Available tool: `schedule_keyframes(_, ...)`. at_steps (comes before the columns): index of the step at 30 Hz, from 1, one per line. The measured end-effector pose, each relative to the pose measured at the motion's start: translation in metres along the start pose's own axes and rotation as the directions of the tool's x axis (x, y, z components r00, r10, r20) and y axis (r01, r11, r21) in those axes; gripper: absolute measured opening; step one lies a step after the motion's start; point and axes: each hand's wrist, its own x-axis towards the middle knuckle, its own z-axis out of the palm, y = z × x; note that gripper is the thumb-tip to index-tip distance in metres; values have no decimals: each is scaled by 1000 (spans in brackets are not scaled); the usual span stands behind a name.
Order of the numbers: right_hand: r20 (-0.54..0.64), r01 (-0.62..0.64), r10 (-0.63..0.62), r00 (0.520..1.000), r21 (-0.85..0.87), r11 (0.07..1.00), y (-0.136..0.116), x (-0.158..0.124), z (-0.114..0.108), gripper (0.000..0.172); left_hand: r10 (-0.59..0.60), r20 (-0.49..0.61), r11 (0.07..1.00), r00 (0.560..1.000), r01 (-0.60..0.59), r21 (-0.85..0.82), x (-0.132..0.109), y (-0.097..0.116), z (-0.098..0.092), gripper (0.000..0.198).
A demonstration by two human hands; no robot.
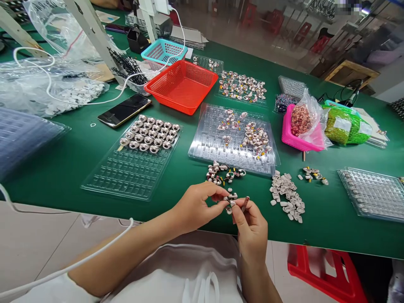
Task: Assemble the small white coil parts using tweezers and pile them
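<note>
Close to the table's front edge, my left hand [200, 206] pinches a small white-and-black wired part [232, 196] between thumb and fingertips. My right hand [253, 223] meets it from the other side, thumb and index finger closed at the part. A short, thin brownish tool [245, 204] sticks up from the right fingers; its lower end is hidden. Just beyond my hands lies a loose cluster of similar wired parts [216, 171]. A pile of small beige caps [288, 195] is spread to the right.
A clear tray [120, 174] at left holds rows of silvery shells. Another clear tray [202, 134] bears scattered wired parts. Behind stand a red basket [186, 84], a blue basket [164, 50] and a phone [124, 110]. At right are a pink basket [287, 130] and stacked trays [375, 193].
</note>
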Motion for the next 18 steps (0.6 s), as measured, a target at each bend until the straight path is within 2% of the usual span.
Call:
schedule_keyframes(2,33,67,-64,997,-90,994,-6,-1,-1,13,193,-5,973,981,-191,129,1,-4,-1,11)
schedule_keyframes(4,66,135,-125,990,-174,975,-10,-1,-1,11,333,32,920,942,-332,208,2,-6,-3,14)
schedule_keyframes(8,162,277,-237,958,-304,912,-18,5,-6,6,410,108,872,906,-424,247,5,-8,-5,19)
schedule_keyframes(13,332,438,-327,885,-351,827,-25,13,-16,13,354,155,909,922,-379,174,4,-8,-3,24)
schedule_keyframes(15,323,486,-382,866,-363,795,-22,14,-18,17,288,123,944,950,-303,131,2,-5,-2,25)
schedule_keyframes(18,229,522,-470,853,-392,757,-10,9,-13,25,117,52,993,992,-119,28,1,3,-1,24)
